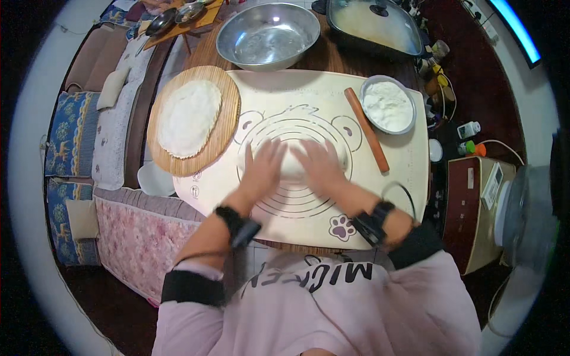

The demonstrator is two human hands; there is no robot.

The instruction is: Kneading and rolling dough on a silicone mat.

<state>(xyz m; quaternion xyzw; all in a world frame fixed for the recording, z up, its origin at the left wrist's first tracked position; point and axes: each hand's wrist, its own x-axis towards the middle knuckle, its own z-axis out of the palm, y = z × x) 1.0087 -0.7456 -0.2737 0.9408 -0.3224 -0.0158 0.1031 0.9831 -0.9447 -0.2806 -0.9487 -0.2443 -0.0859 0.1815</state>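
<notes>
My left hand and my right hand lie side by side, palms down with fingers spread, on a white lump of dough. Both are slightly blurred and cover much of the dough. Under it is a cream baking mat printed with a bear's face and rings. A wooden rolling pin rests at a slant to the right of my hands. Beside the pin stands a bowl of white flour. On the left, a round wooden board carries a flat dough round with a crimped edge.
A large metal basin stands beyond the mat. Right of it is a black pan with a glass lid. A white bowl sits at the mat's left edge. A sofa runs along the left; a cabinet stands at right.
</notes>
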